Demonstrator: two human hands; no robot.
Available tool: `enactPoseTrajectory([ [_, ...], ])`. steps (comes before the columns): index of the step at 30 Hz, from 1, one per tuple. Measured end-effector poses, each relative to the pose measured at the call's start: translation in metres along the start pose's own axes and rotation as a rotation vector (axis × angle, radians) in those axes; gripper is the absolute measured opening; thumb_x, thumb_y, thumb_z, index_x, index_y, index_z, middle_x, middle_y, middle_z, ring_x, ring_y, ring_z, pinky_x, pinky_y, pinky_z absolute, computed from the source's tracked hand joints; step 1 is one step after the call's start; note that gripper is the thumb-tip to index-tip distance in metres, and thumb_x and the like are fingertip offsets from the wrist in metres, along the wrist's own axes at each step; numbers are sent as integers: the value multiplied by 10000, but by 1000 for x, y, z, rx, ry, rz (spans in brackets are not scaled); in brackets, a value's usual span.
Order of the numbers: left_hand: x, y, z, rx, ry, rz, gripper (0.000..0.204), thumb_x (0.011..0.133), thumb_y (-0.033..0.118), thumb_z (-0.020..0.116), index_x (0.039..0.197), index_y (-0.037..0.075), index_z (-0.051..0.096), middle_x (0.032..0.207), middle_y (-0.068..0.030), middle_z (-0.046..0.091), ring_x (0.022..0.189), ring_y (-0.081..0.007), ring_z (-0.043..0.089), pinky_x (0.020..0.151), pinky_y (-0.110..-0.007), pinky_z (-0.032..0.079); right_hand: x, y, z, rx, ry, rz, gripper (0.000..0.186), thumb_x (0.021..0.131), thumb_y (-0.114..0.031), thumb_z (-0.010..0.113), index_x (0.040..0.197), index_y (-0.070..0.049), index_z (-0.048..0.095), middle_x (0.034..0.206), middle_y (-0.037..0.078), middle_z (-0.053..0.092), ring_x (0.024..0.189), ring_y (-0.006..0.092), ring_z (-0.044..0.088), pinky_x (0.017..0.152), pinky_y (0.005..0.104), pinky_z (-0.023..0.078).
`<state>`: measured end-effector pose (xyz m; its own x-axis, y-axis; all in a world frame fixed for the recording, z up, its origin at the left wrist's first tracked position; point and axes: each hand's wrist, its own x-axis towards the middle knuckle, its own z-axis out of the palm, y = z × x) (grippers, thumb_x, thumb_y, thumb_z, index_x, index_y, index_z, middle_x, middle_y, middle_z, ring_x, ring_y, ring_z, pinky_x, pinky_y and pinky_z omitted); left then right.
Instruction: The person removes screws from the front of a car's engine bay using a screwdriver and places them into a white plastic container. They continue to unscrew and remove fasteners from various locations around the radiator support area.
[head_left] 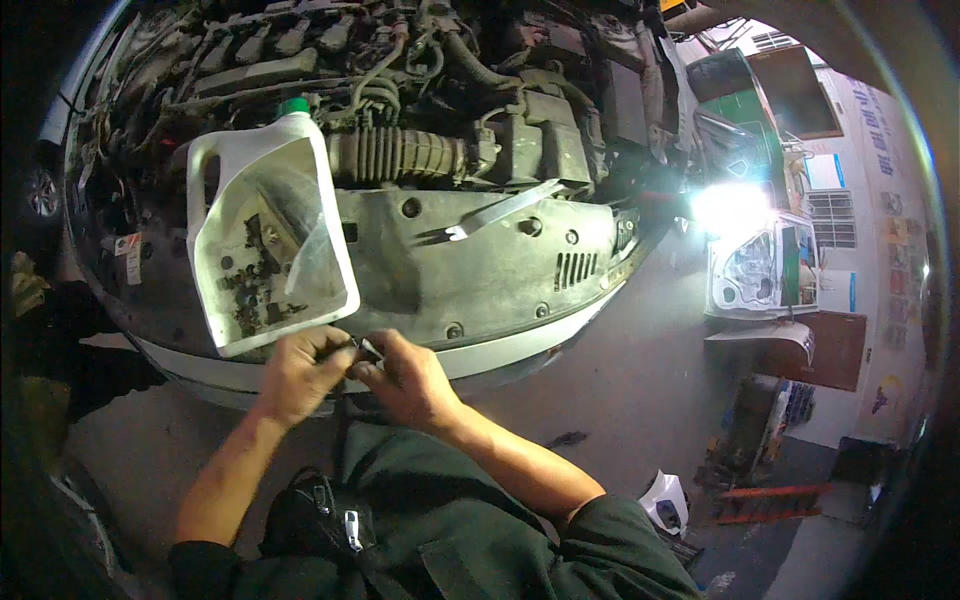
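Observation:
My left hand (303, 376) and my right hand (408, 382) meet just in front of the car's front edge. Their fingertips are pinched together on a small dark piece (366, 348), too small and too covered for me to tell its kind. Right beyond my left hand lies a white plastic jug (287, 333) with a green cap (293, 106) and one side cut away. Inside it are several small dark parts (258, 290), which look like loose clips or fasteners, and a flat piece. The jug rests on the dark front cover (490, 265) of the open engine bay.
A flat metallic strip-like tool (507, 208) lies across the cover. Behind it are the ribbed air hose (400, 155) and engine parts. Off to the right stand a bright lamp (735, 207), a white car door panel (750, 265), a fender (765, 340) and a red-orange rack (770, 503).

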<state>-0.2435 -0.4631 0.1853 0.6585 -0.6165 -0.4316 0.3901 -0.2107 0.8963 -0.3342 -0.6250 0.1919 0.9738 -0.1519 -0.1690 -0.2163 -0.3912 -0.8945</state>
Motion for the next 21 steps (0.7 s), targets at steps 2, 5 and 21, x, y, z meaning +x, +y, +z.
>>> enactPoseTrajectory([
  [2,-1,-17,26,-110,-15,-13,167,895,146,628,956,-5,664,796,0,646,688,-64,561,640,-216,464,-13,12,-13,47,11,-2,291,865,-210,674,1023,-12,530,827,199,640,769,383,646,649,409,500],
  [5,-3,-33,69,-108,-6,11,166,902,131,621,986,-9,648,837,-4,651,711,-66,569,665,-217,474,-33,34,-41,-93,-72,39,243,868,-206,656,958,-25,522,811,238,621,795,450,603,654,476,487],
  [21,-3,-38,302,-318,18,-189,104,875,112,630,903,13,614,832,-18,609,699,-97,568,609,-251,495,-134,153,-231,-127,-388,-208,209,874,-226,611,833,-52,502,763,165,597,708,405,600,591,453,484],
])
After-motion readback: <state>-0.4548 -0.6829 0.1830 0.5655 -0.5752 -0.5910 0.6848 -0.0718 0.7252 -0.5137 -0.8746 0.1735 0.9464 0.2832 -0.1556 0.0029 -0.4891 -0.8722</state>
